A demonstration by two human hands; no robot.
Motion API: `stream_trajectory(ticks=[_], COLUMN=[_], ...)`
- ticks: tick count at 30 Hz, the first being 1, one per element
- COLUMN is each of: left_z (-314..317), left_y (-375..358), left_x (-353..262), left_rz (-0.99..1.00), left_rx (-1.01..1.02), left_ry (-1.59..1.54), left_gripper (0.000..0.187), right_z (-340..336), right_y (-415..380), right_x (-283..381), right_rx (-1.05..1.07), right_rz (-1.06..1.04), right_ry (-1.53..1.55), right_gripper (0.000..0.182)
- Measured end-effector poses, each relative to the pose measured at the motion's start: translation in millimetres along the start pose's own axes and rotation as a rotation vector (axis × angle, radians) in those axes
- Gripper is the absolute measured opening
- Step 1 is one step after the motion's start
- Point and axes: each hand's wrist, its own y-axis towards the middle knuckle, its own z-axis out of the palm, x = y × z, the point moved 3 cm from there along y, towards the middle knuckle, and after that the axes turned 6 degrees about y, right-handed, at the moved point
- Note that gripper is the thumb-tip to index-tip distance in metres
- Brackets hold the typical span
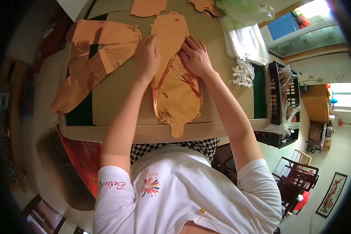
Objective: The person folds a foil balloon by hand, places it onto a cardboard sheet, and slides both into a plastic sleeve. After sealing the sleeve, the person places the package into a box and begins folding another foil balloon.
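A flat, deflated rose-gold foil balloon (pixel 180 102) lies lengthwise on the table in front of me, its middle creased and folded and its tail pointing at the near edge. My left hand (pixel 147 56) is at the balloon's upper left edge, its fingers curled together and partly turned from view; whether foil is pinched in them is hidden. On the opposite edge rests my right hand (pixel 195 56), fingers spread over the foil. To the left lies another foil balloon (pixel 115 35), wide at the top and narrowing toward the near left.
More foil pieces, including a rounded one (pixel 148 7), lie at the far edge. Clear plastic bags (pixel 243 43) and a heap of white strings (pixel 243 74) are on the right. A black crate (pixel 276 78) holding plastic stands beside the table (pixel 163 132).
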Motion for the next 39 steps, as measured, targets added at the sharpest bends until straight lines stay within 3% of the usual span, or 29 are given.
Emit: stream_trajectory(ticks=[4,7,10,13,25,31,34,37,39], left_z=[0.3,-7.9,-16.4,1.9,37.7,43.4,39.4,41.3,43.4], left_y=[-16.0,-24.8,-22.6,-21.0,-13.5,-15.3,-15.3,-16.3,-16.8], left_x=[26.7,36.1,19.3,18.0,-7.6,-4.7,-7.9,-5.9,-4.2], left_rz=[0.156,0.183,0.349,0.327,0.261,0.245,0.252,0.260,0.250], left_rx=[0.029,0.139,0.213,0.322,0.256,0.238,0.238,0.233,0.223], left_ry=[0.264,0.285,0.345,0.403,0.481,0.373,0.375,0.380,0.357], left_gripper=[0.032,0.030,0.030,0.037,0.044,0.046,0.046,0.045,0.045], right_z=[-1.8,-2.7,-0.7,1.6,-2.1,0.4,-10.4,-20.2,-17.1], right_y=[-0.1,-0.3,-0.6,-0.7,-1.5,-1.7,2.3,5.5,12.4], right_x=[2.0,2.6,0.1,-1.0,1.6,-2.7,-4.5,-2.6,4.2], right_rx=[-0.025,-0.018,0.015,0.008,0.049,0.078,-0.169,-0.220,-0.138], right_rz=[-0.005,0.016,0.034,0.031,0.063,0.063,0.218,0.183,0.108], right_ry=[0.018,0.030,-0.001,-0.053,-0.032,-0.070,0.338,0.278,0.136], right_gripper=[0.028,0.029,0.032,0.033,0.035,0.035,0.038,0.040,0.043])
